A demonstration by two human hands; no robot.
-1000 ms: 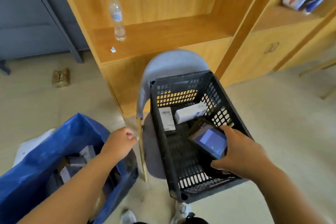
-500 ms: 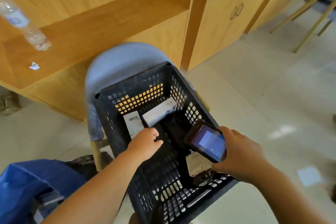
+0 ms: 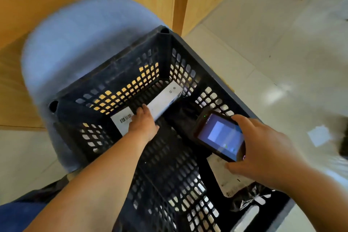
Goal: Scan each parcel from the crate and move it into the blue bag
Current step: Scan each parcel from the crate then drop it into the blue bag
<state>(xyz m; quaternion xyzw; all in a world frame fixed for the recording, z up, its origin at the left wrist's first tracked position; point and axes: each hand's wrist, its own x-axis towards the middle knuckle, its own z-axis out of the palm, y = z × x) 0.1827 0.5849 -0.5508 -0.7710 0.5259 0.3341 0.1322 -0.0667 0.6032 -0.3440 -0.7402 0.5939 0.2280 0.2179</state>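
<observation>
Against the far left wall of the black perforated plastic crate [image 3: 113,69], a flat barcode-labelled parcel [image 3: 122,120] is touched by the left hand [image 3: 144,126], its grip not discernible, while a dark handheld scanner [image 3: 220,135] is clasped by the right hand [image 3: 263,154]; that parcel, a long white box [image 3: 165,100] and a near-right labelled packet [image 3: 226,179] are judged unbagged.

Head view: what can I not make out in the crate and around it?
Head view only:
- Left hand: fingertips hidden by its own back, so its grip on the box is unclear.
- Near parcel: half covered by scanner and right hand.
- Barcode: too blurred to read.
- Blue bag: cut off by the lower-left edge.
</observation>
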